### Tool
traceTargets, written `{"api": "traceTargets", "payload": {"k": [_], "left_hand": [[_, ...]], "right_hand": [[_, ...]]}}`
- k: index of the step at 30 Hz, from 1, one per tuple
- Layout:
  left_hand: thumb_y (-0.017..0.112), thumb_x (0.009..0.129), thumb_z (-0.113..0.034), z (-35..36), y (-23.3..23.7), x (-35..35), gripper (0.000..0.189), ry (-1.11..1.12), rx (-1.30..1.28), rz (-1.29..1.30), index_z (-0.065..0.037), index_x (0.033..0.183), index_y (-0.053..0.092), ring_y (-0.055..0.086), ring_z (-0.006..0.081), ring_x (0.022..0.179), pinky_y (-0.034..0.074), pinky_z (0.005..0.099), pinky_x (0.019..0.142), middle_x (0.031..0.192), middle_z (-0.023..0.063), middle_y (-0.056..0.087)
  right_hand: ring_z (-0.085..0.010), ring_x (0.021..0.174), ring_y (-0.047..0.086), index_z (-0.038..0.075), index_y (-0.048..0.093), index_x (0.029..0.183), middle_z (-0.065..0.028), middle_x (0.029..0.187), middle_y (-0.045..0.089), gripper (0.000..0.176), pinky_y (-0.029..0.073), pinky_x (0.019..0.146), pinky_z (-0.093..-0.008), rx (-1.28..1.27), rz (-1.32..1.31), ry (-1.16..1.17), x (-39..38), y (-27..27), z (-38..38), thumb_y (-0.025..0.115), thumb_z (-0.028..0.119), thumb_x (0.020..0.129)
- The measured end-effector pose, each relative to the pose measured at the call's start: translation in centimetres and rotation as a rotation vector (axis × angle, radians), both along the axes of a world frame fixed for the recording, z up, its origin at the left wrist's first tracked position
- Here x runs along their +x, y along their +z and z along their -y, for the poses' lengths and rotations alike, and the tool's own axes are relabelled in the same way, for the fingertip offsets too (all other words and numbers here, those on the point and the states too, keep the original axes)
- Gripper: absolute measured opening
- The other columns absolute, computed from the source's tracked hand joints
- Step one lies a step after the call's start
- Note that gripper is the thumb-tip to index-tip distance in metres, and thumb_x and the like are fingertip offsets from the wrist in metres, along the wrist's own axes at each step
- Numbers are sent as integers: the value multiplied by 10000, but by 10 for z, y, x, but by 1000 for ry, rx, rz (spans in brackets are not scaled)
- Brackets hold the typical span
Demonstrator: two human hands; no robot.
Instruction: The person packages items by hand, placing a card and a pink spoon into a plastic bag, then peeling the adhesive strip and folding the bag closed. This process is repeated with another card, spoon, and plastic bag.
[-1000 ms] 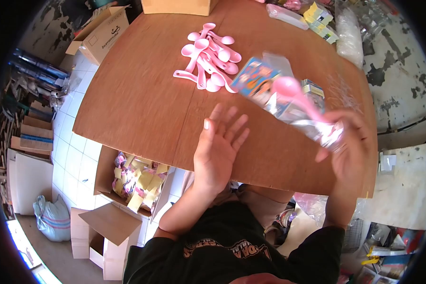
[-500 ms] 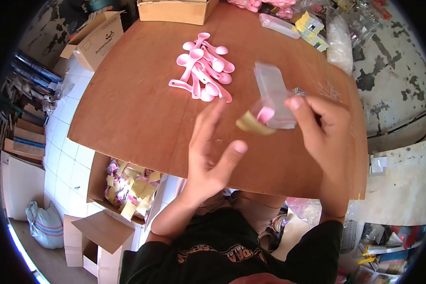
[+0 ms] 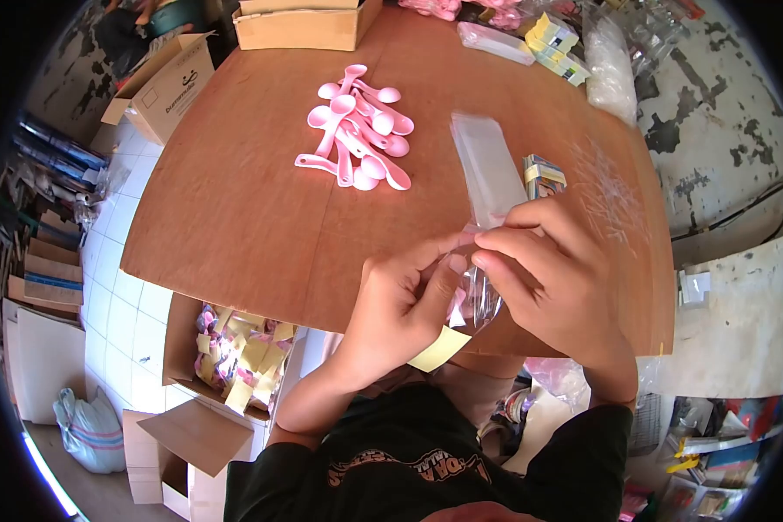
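My left hand (image 3: 402, 304) is closed on a clear plastic bag (image 3: 485, 300), its thumb and fingers pinching the bag near the top. A yellow paper card (image 3: 439, 349) sticks out below that hand, and a bit of something pink (image 3: 457, 306) shows inside the bag. Thumb and forefinger of my right hand (image 3: 552, 271) pinch the bag's upper end, close to the left fingertips. Just beyond lies a stack of flat clear bags (image 3: 481, 161), partly covered by my right hand. Farther left rests a pile of pink measuring spoons (image 3: 357, 130).
Beside the bags sits a small banded stack of cards (image 3: 544, 174), with thin clear strips (image 3: 616, 196) scattered to its right. Cardboard boxes (image 3: 309, 28) stand at the table's far edge. Below the left edge, an open carton (image 3: 181, 339) holds several packed bags with yellow cards.
My left hand, open before, has moved right and closed on the bag. The right hand has brought the bag lower and nearer to me; both hands now meet on it.
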State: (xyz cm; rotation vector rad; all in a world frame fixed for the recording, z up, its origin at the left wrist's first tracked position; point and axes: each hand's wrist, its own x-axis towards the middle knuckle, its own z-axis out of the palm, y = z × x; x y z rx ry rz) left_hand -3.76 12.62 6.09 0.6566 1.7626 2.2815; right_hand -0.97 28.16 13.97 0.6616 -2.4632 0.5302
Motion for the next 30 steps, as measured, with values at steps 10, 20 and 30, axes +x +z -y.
{"api": "traceTargets", "payload": {"k": [10, 20, 30], "left_hand": [[556, 819, 10, -2, 11, 12, 339, 27, -340, -337, 63, 1154, 560, 580, 141, 497, 447, 277, 484, 611, 134, 591], [503, 786, 71, 4, 6, 8, 377, -107, -245, -370, 63, 1157, 567, 646, 187, 615, 493, 281, 584, 718, 131, 647], [500, 940, -52, 9, -3, 7, 307, 145, 149, 43, 57, 1227, 499, 663, 137, 755, 490, 220, 647, 741, 83, 670]], "right_hand": [[-206, 650, 491, 19, 558, 736, -52, 733, 457, 199, 419, 530, -313, 334, -174, -39, 4, -15, -10, 628, 82, 561], [-83, 665, 536, 16, 589, 756, -21, 759, 577, 49, 423, 604, -226, -805, 679, 116, -9, -25, -48, 618, -14, 730], [-267, 699, 654, 53, 630, 790, -129, 730, 656, 109, 506, 617, -382, 75, -140, -915, -85, -55, -249, 581, 148, 810]]}}
